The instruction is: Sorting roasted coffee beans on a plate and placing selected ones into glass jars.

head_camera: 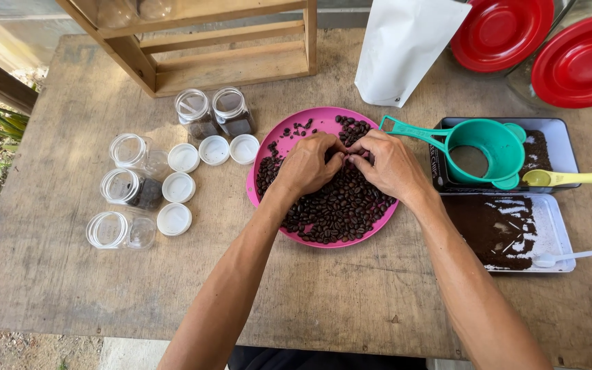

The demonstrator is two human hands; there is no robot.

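Head view, looking straight down on a worn wooden table [70, 274]. A round pink plate [279, 137] sits at table centre, loaded with dark roasted coffee beans [337, 209]. The beans heap mostly in the near and middle part of the plate; a few strays lie toward the far rim, where pink surface shows bare.

Both hands are over the plate, meeting above the far-middle part of the heap. Left hand [306, 164]: fingers curled inward, tips pinched together and pointing right, down among the beans. Right hand [392, 164]: same posture mirrored, tips pointing left. The fingertips of the 2 hands touch or nearly touch at 1 spot. Whether a bean is held between them cannot be told; the tips hide it. Neither hand is nearer than the other; the bulk of the heap lies directly beneath and toward the body from both palms.

Surroundings:
- Left of plate: 5 clear plastic jars [126, 187], all uncapped, some with dark contents, and 5 white lids [174, 219] lying loose beside them.
- Right of plate: 2 shallow trays. The far tray [553, 127] carries a teal funnel [488, 151] and a yellow scoop [573, 177]; the near tray [556, 233] holds ground coffee and a white spoon [566, 257].
- Far edge: white pouch [405, 48], 2 red lids [543, 44], wooden rack [227, 51].
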